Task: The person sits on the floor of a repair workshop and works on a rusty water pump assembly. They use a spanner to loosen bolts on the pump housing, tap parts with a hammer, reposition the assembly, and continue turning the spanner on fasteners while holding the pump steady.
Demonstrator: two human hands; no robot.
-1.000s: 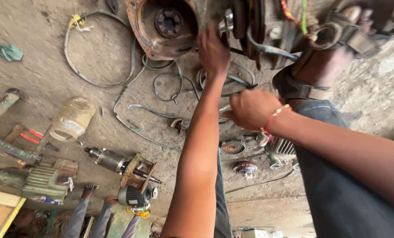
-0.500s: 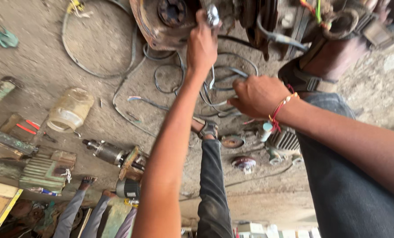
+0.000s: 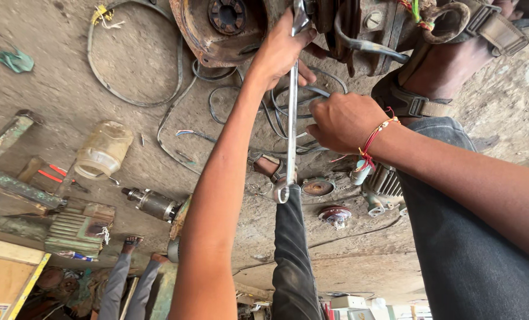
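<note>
Two hands are kept on one long steel wrench (image 3: 292, 118); the left hand (image 3: 279, 53) is wrapped around its upper end, fingers clamped on the shaft just below the head, so that the head is held against a fitting on the rusty machine part (image 3: 229, 29) at the top of the view; whether the head is fully seated there cannot be told, since it is partly hidden by the hand. The right hand (image 3: 341, 121) is closed beside the middle of the shaft, fingers curled together; whether the shaft itself or one of the wires behind it is gripped cannot be told; a red thread bracelet (image 3: 371, 142) is worn at that wrist. The wrench is held upright in the view, its ring end (image 3: 281, 192) hanging free over the dusty ground (image 3: 57, 77), apparently so that the full length can serve as a lever. Black cables (image 3: 134, 101) are looped on the ground near the machine part. A plastic jar (image 3: 101, 151) is lying on its side well to the left; a small motor shaft (image 3: 152, 202) is lying near it. A sandalled foot (image 3: 448, 71) is braced close against the machine part, seemingly to steady it.
</note>
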